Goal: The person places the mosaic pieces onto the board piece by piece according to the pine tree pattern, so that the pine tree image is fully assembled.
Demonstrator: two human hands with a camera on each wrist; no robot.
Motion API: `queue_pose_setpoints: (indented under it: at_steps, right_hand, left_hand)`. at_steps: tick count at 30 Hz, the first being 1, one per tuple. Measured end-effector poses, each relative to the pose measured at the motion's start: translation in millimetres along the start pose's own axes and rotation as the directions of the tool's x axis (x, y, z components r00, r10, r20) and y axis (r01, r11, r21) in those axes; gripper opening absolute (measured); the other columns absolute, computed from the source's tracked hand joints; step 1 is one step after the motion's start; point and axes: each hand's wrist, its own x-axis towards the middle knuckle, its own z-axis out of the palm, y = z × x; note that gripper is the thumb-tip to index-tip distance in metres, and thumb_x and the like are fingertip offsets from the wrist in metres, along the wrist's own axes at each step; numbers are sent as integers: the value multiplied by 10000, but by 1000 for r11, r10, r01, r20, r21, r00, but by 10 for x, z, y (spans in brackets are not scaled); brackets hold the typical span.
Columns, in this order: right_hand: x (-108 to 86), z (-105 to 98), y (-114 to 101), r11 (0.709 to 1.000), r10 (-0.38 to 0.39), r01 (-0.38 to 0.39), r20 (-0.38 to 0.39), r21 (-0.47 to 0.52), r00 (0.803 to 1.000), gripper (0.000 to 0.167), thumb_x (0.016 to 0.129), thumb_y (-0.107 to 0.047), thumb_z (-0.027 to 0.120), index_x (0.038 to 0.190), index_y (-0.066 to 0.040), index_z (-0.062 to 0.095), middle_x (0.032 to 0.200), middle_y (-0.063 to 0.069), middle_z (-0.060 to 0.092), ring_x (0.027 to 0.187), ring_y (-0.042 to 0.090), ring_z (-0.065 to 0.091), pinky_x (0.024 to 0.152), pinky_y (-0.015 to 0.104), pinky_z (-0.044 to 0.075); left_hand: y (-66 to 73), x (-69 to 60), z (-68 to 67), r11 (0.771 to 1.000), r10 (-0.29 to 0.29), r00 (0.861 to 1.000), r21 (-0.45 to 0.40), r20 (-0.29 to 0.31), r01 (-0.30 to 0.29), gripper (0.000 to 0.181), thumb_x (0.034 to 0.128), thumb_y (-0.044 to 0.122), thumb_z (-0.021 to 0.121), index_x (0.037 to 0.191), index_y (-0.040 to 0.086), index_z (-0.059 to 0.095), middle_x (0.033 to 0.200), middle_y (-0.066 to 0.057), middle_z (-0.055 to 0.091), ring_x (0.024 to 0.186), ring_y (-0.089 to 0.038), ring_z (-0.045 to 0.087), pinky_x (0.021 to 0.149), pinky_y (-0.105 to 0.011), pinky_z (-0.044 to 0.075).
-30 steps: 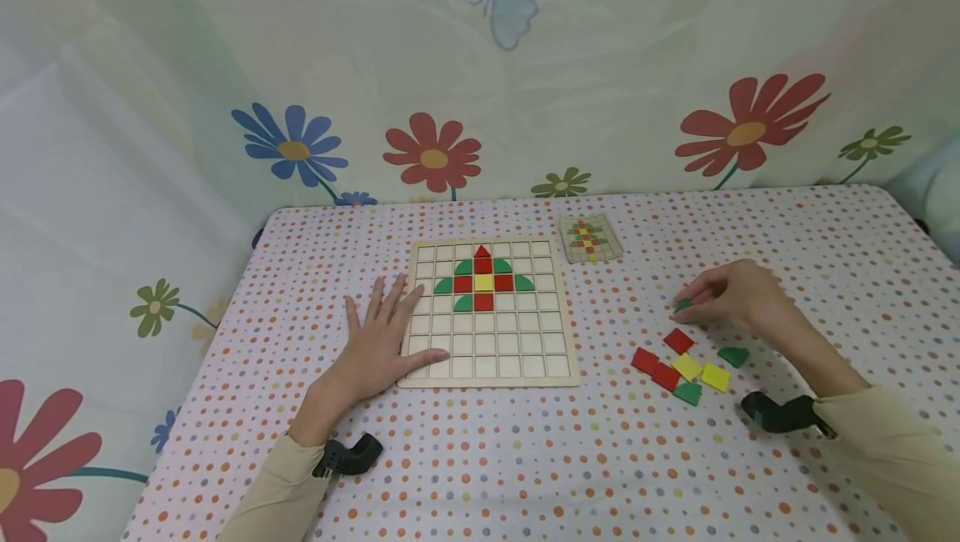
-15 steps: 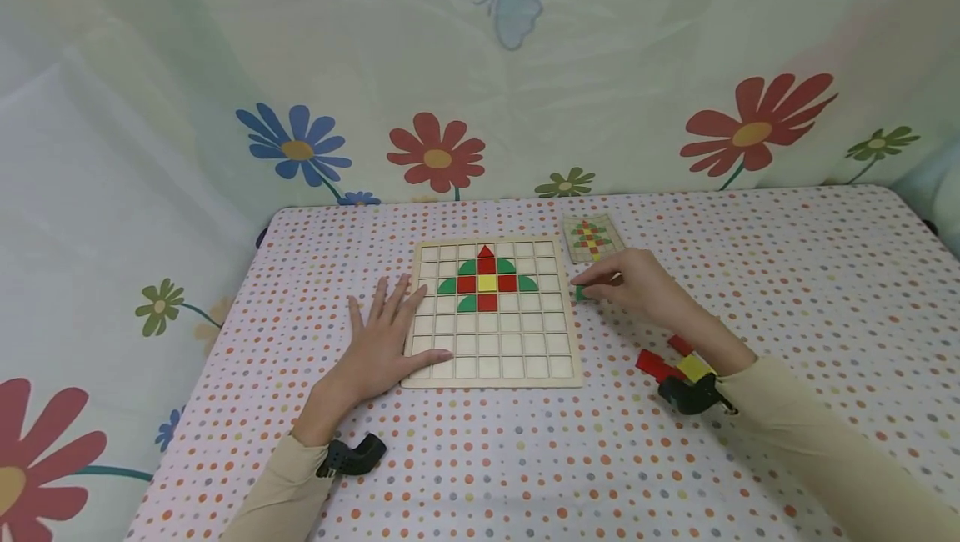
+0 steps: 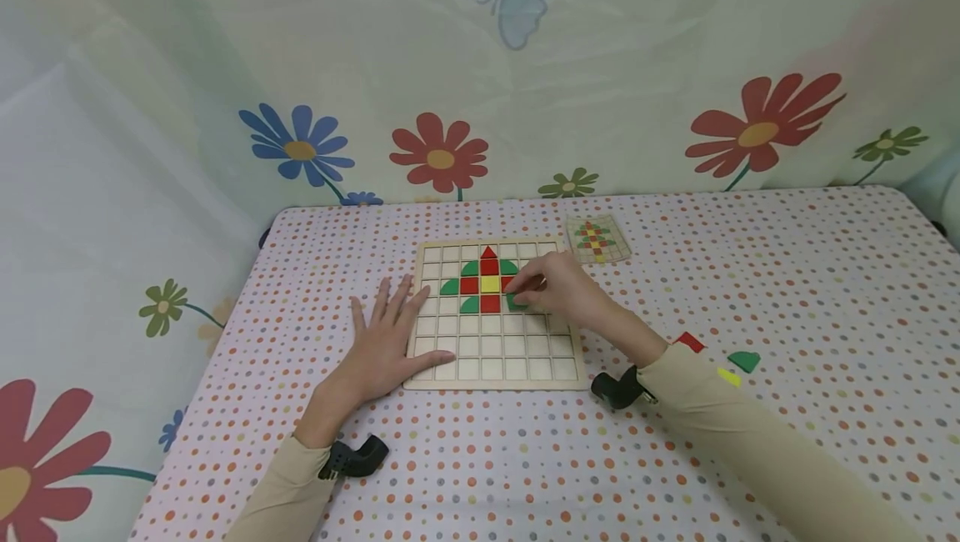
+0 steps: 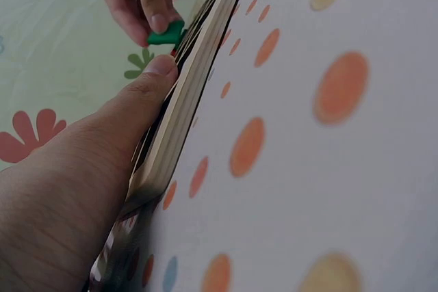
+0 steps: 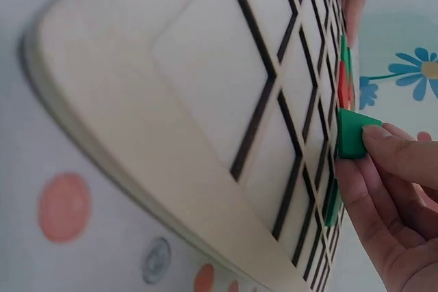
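Note:
A wooden grid board [image 3: 495,383] lies on the table, with red, yellow and green tiles set in its upper cells. My left hand [image 3: 375,358] rests flat with spread fingers on the board's left side. Over the cells right of the lower red square [image 3: 490,304], my right hand [image 3: 566,292] pinches a green rounded tile [image 3: 516,303] between thumb and fingers. The right wrist view shows this green tile [image 5: 354,135] held at the grid's surface; whether it is seated in a cell I cannot tell. My right hand covers part of the red square on the right.
A small pattern card [image 3: 598,239] lies beyond the board's upper right corner. Loose tiles lie to the right, partly hidden by my right sleeve: a red one [image 3: 690,342], a green one [image 3: 745,360] and a yellow one [image 3: 729,376]. A dotted cloth covers the table [image 3: 480,459].
My right hand has carried the green tile leftward from the loose tiles to the board. The left hand has stayed in place on the board's left side.

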Motion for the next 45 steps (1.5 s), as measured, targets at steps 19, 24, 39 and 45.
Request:
queue_pose_setpoints:
  at_steps: [19,24,39,45]
  right_hand:
    - [40,114,-75,996,16,-15,9,-86,1000,121,882,62,796,997,28,811,982,125,772,871,212,697,746,305,575]
    - [65,117,-125,992,61,-57,29,-114,998,111,899,55,783,1006,37,808,995,136,775,915,232,704,770,322,584]
    - [60,142,-162,986,63,-59,19,-157,998,89,908,78,760,980,50,806,998,149,774,963,271,717,804,353,601]
    - [63,151,-145,987,66,-62,22,-152,998,105,916,75,752,1003,48,805,1011,146,775,964,261,716,800,342,600]
  left_hand:
    - [40,-3,-9,1000,-4,1000,7,-3,4,1058,901,702,655,1689,157,206,1760,-117,27,1601,-407,-98,1146,-777,-130]
    - [38,-13,-18,1000,-6,1000,2,-1,6,1062,901,703,652,1691,157,198,1761,-117,32,1600,-409,-98,1145,-773,-138]
    - [22,-16,-14,1000,-5,1000,1,0,5,1063,900,708,652,1692,167,193,1763,-111,31,1602,-396,-107,1146,-767,-146]
    - [34,-11,-18,1000,-5,1000,3,-4,5,1066,898,696,666,1691,158,199,1760,-123,36,1601,-409,-96,1142,-779,-136]
